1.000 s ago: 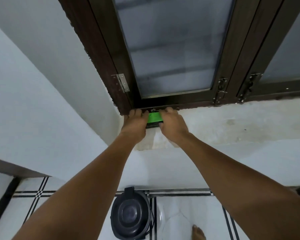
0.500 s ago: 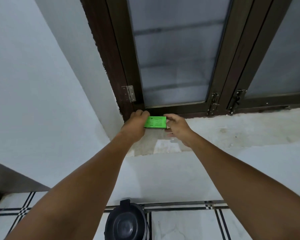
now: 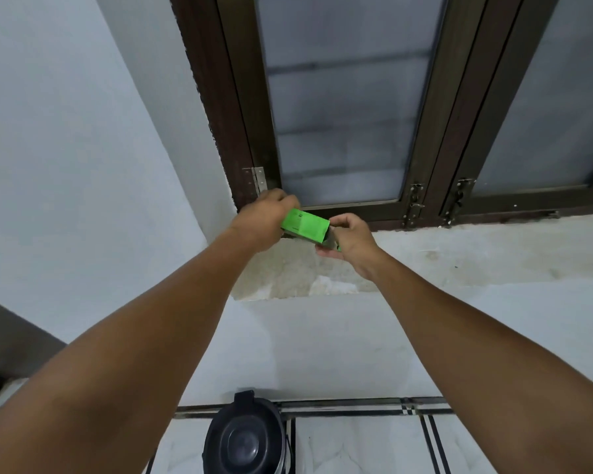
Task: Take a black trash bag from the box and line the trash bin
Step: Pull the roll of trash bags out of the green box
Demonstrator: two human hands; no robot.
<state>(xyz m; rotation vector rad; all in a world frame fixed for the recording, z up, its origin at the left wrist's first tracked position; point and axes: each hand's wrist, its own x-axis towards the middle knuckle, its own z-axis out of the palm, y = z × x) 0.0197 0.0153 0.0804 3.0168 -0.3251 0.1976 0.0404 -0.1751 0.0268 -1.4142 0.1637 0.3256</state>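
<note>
A small bright green box [image 3: 304, 226] is held in the air just in front of the window sill, tilted down to the right. My left hand [image 3: 264, 220] grips its left end. My right hand [image 3: 348, 239] pinches its right end, where a green flap and something dark show between the fingers. A black trash bin [image 3: 245, 439] with a closed round lid stands on the tiled floor below, against the wall. No trash bag can be made out.
A rough concrete window sill [image 3: 459, 254] runs right of my hands under a dark wooden window frame [image 3: 435, 159] with frosted glass. White walls meet at a corner on the left. The floor is white tile with black stripes [image 3: 356, 405].
Both hands have lifted the green box off the sill and drawn it toward me. The box has tilted, and my right hand has shifted to its right end flap.
</note>
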